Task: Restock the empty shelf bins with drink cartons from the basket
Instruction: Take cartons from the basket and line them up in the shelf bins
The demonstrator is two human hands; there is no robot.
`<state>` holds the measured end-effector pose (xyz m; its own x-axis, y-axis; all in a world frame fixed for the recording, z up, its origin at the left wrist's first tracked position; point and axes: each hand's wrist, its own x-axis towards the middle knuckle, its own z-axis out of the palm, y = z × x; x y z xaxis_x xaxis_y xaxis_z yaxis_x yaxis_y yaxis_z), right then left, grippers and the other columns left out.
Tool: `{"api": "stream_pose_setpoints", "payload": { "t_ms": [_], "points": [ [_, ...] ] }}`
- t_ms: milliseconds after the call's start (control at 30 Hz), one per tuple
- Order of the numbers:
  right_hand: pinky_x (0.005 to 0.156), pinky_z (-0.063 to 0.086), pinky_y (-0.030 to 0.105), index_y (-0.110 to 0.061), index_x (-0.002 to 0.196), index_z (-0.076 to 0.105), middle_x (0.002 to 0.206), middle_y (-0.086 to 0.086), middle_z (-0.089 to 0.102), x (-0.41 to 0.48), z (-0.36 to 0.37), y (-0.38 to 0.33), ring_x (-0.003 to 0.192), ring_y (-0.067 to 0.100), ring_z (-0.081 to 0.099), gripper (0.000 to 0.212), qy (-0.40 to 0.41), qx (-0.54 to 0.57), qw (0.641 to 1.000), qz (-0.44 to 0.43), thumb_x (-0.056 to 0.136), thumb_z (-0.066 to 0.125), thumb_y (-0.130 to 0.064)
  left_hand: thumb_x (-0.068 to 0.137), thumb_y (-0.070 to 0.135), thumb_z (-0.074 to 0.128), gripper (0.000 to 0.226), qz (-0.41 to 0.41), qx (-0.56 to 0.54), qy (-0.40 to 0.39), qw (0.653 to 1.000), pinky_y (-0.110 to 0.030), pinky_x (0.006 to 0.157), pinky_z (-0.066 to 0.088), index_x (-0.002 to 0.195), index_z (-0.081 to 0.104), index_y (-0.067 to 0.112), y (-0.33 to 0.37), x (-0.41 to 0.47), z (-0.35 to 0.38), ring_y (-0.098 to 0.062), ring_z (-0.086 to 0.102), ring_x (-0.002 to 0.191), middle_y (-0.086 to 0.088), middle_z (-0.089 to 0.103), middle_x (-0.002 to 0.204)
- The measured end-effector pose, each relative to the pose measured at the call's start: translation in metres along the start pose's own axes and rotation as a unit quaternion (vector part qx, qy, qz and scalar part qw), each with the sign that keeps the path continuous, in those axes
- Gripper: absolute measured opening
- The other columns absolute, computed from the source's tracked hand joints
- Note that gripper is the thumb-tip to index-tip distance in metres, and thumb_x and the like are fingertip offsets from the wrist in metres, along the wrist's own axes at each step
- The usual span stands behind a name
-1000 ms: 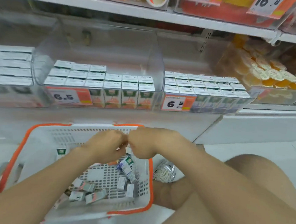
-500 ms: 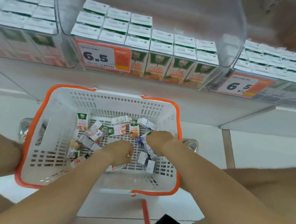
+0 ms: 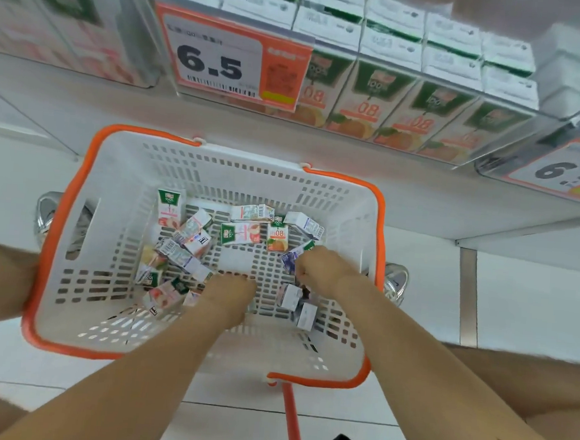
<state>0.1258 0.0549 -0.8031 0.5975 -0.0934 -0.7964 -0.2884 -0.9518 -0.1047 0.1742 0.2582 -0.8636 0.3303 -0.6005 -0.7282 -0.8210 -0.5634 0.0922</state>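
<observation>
A white basket with an orange rim (image 3: 77, 205) stands on the floor below the shelf. Several small drink cartons lie loose on its bottom, among them an orange one (image 3: 277, 236) and a green and pink one (image 3: 239, 233). My right hand (image 3: 322, 273) is down in the basket's right side and grips a purple carton (image 3: 291, 257) that sticks out of its fist. Near the basket's middle, my left hand (image 3: 228, 294) reaches down with its fingers curled under; what they hold is hidden. Above, a clear shelf bin (image 3: 376, 98) holds rows of orange juice cartons.
A price tag reading 6.5 (image 3: 217, 63) hangs on the middle bin. A bin of pink cartons (image 3: 56, 14) sits to the left, and another tagged bin (image 3: 559, 170) to the right. My knees flank the basket, and its orange handle (image 3: 290, 419) lies toward me.
My view has tilted down from the shelf onto the basket. Both hands dropped from rim height, where they met, to the cartons at the bottom and moved apart.
</observation>
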Motion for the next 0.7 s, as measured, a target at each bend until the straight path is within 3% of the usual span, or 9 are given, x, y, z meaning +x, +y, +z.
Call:
{"api": "stream_pose_setpoints", "payload": {
  "t_ms": [100,200,300,333,400,433,500,567,700],
  "points": [
    [0.080,0.054,0.040,-0.017,0.115,0.062,0.111,0.010,0.062,-0.003,-0.005,0.007,0.093,0.031,0.063,0.023,0.043,0.028,0.999,0.003,0.094,0.062,-0.006,0.090,0.038,0.070,0.026,-0.002,-0.057,0.017,0.998,-0.038,0.079,0.056,0.107,0.059,0.022,-0.007,0.000,-0.004,-0.026,0.066,0.099,-0.002,0.067,0.109],
    [0.075,0.053,0.042,-0.027,0.129,0.042,0.112,0.008,0.058,-0.010,-0.014,0.013,0.092,0.027,0.060,0.050,0.051,0.089,0.995,-0.006,0.090,0.068,-0.011,0.088,0.054,0.072,0.033,-0.001,-0.283,0.047,0.958,-0.032,0.070,0.053,0.090,0.060,0.024,-0.020,-0.008,-0.017,-0.019,0.062,0.080,0.005,0.062,0.083],
    [0.093,0.052,0.038,-0.022,0.141,0.050,0.134,0.011,0.059,-0.023,-0.035,0.013,0.115,0.031,0.060,0.054,0.090,0.153,0.984,-0.012,0.091,0.071,-0.023,0.093,0.035,0.075,0.020,-0.011,-0.552,0.090,0.829,-0.028,0.064,0.045,0.091,0.066,0.017,-0.032,-0.021,-0.039,-0.010,0.051,0.060,0.007,0.053,0.071],
    [0.094,0.049,0.035,-0.019,0.141,0.054,0.139,0.011,0.058,-0.028,-0.043,0.013,0.122,0.031,0.058,0.052,0.101,0.173,0.980,-0.014,0.092,0.071,-0.025,0.095,0.032,0.073,0.019,-0.018,-0.601,0.097,0.793,-0.028,0.066,0.046,0.104,0.070,0.016,-0.036,-0.026,-0.049,-0.008,0.054,0.066,0.006,0.058,0.080],
    [0.090,0.047,0.034,-0.011,0.138,0.060,0.139,0.014,0.060,-0.043,-0.059,0.013,0.124,0.033,0.058,0.047,0.116,0.197,0.973,-0.011,0.095,0.067,-0.027,0.097,0.037,0.069,0.031,-0.022,-0.691,0.078,0.718,-0.032,0.072,0.057,0.126,0.069,0.024,-0.041,-0.038,-0.069,-0.007,0.062,0.098,0.007,0.065,0.112],
    [0.089,0.049,0.038,-0.005,0.133,0.062,0.135,0.018,0.062,-0.050,-0.065,0.012,0.120,0.035,0.060,0.044,0.126,0.202,0.971,-0.008,0.095,0.066,-0.028,0.098,0.039,0.069,0.034,-0.023,-0.732,0.067,0.677,-0.036,0.073,0.062,0.129,0.068,0.026,-0.043,-0.045,-0.078,-0.009,0.061,0.111,0.008,0.064,0.125],
    [0.092,0.053,0.047,0.003,0.125,0.063,0.126,0.026,0.064,-0.067,-0.077,0.007,0.114,0.040,0.062,0.043,0.153,0.205,0.967,-0.012,0.095,0.065,-0.028,0.100,0.035,0.067,0.028,-0.024,-0.785,0.060,0.617,-0.045,0.083,0.065,0.127,0.068,0.025,-0.044,-0.061,-0.096,-0.019,0.065,0.116,0.002,0.066,0.130],
    [0.089,0.051,0.042,-0.008,0.124,0.064,0.114,0.021,0.066,-0.089,-0.089,0.000,0.108,0.035,0.063,0.034,0.178,0.210,0.961,-0.034,0.095,0.064,-0.026,0.101,0.023,0.066,0.026,-0.016,-0.797,0.065,0.600,-0.049,0.090,0.063,0.127,0.068,0.024,-0.044,-0.077,-0.109,-0.026,0.068,0.114,-0.005,0.071,0.125],
    [0.072,0.042,0.032,-0.022,0.113,0.071,0.081,-0.011,0.059,-0.132,-0.112,-0.016,0.077,0.006,0.056,0.020,0.198,0.170,0.960,-0.102,0.098,0.059,-0.018,0.093,0.001,0.070,0.041,0.024,-0.742,0.111,0.661,-0.034,0.076,0.061,0.129,0.067,0.020,-0.045,-0.109,-0.133,-0.023,0.073,0.102,-0.008,0.074,0.121]
  ]
}}
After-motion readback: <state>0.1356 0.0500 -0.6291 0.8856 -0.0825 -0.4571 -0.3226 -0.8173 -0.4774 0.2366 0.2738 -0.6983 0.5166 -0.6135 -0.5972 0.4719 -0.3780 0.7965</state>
